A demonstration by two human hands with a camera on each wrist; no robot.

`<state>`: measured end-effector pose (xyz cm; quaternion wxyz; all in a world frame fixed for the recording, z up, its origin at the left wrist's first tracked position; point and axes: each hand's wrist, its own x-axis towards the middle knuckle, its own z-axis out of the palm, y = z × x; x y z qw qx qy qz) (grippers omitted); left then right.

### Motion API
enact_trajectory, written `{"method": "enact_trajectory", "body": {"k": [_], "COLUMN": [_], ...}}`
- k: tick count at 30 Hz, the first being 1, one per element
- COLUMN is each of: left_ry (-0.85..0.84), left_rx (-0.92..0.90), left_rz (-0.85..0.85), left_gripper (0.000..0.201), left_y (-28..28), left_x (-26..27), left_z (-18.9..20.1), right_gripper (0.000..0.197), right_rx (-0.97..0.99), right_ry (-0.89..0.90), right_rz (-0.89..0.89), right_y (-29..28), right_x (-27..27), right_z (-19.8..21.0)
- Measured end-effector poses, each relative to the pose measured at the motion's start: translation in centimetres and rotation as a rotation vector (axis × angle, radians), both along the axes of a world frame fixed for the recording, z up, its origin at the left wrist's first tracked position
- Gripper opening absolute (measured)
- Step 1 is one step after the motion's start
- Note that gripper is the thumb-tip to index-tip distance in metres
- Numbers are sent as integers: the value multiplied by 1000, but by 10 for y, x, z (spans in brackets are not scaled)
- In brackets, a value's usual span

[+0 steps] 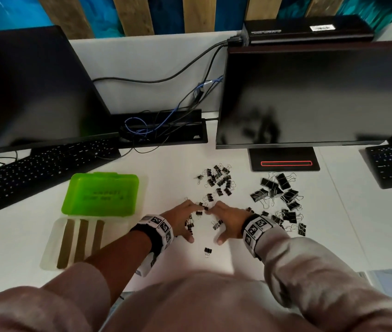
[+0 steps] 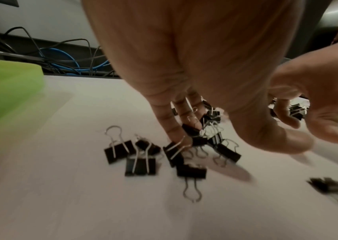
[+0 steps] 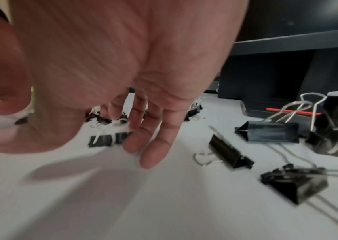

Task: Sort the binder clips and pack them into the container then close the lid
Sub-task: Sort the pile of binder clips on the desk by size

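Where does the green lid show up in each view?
Head: the green lid lies left of centre, left of both hands, beyond the clear tray.
Left wrist: a blurred green slab at the left edge.
Right wrist: not in it.
Shared landmark: the small binder clips by the left hand, which lie right of the lid.

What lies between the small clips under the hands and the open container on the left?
Nothing visible. Bare white desk separates the small binder clips under the left hand and right hand from the clear divided tray, whose green lid lies open behind it.
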<state>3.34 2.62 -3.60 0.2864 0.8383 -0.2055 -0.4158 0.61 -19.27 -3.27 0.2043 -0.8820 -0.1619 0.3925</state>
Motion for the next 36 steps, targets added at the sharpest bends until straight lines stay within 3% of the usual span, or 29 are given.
{"method": "enact_trajectory", "body": {"k": [3,5,7,9,12,14,18,24,29,32,36], "left_ry": [-54,-283,-433,-419,-282,-216,-177,-150,-167,-181,-171], "left_rx": [4,92,211,290,269,213,126,38,27,28,2], "left_rz": [-40,-91,-36,83,169,231,305,166,63,33,51], "left_gripper": [107,108,113,121,132,138,140,140,138,133,112], "left_y": [2,8,15,24,32,34,29,13,-5,-10,-9], "left_x": [-13,-18,-22,-27,-35,-38,-36,-26,-28,-32,-32], "left_z": [2,2,4,1,-8,-16,-19,-17,-17,-19,-19], "right_gripper": [89,75,54,33,24,29,64,101,109,113,96], "right_rx": [-21,-19,5,5,6,-3,-122,-89,61,30,-24], "right_ry": [-62,-115,-158,-202,-257,-280,-265,-98,-67,-95,-217], "right_rz": [25,21,10,12,49,71,20,-31,-55,-26,47], "right_y": [14,20,22,24,24,24,21,25,30,30,33], "right_x": [-12,-18,-22,-24,-23,-19,-7,-5,-17,-29,-41], "right_z": [-3,-8,-11,-9,-4,1,9,-1,-7,-7,-12]}}
